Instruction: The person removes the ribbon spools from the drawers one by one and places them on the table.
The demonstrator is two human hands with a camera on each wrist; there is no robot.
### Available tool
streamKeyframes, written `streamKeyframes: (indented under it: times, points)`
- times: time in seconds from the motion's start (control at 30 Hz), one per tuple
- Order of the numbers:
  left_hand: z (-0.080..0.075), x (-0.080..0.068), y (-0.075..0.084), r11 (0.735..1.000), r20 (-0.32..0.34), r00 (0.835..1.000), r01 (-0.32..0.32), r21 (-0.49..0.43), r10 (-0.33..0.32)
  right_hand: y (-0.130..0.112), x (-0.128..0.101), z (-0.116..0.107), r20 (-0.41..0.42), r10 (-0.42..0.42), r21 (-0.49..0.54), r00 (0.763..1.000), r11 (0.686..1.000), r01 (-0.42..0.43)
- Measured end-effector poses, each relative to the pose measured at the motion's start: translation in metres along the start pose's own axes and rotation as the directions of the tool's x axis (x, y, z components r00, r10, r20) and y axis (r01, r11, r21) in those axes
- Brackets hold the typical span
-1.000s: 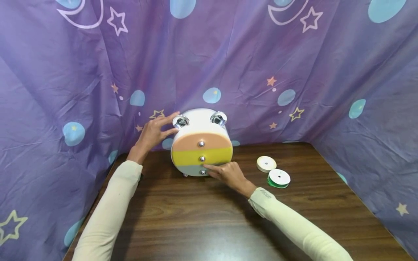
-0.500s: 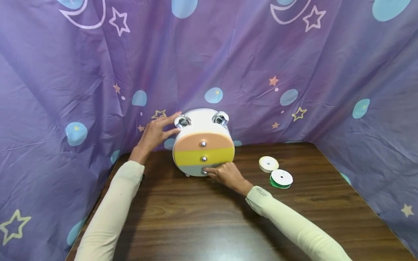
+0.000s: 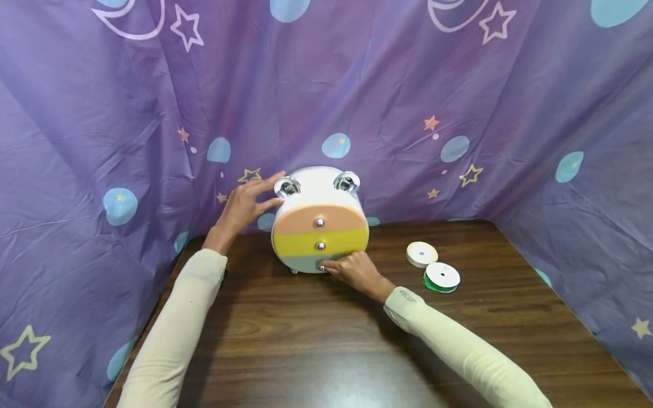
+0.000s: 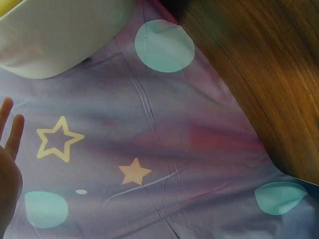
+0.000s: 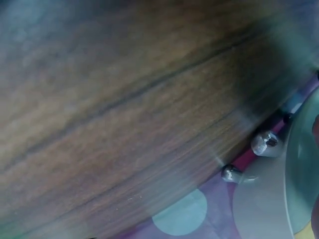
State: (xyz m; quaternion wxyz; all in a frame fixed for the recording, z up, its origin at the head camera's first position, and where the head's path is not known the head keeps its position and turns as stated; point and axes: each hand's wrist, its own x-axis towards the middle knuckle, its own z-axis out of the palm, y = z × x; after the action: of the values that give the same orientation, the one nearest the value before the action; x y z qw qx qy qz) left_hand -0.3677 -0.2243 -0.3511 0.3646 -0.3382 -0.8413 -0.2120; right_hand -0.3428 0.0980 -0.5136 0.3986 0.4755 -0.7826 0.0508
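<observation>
Grey bottom drawer [image 3: 306, 263] knob [image 3: 321, 267] lies pinched at right hand [image 3: 357, 271] fingertips; left hand [image 3: 245, 207], fingers relaxed, braces the drawer box [image 3: 318, 195] top.

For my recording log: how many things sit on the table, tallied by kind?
Drawer box, white and round with peach, yellow and grey drawers: 1
Ribbon spools: 2, one cream, one green
Total: 3

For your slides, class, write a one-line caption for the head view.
Left hand steadies a round three-drawer box while right-hand fingers pinch its bottom knob.
</observation>
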Motion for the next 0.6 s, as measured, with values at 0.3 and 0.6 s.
streamKeyframes:
  times: [0.3, 0.6]
  points:
    - [-0.0023, 0.0007, 0.0005, 1.000, 0.008, 1.000, 0.010, 0.008, -0.010, 0.0031, 0.0002, 0.0016, 0.011, -0.035, 0.016, 0.999, 0.999, 0.035]
    - [-0.0013, 0.0002, -0.0002, 1.000, 0.006, 1.000, 0.014, 0.018, -0.014, 0.0035, -0.0008, 0.0009, 0.004, -0.058, 0.008, 0.998, 0.998, 0.058]
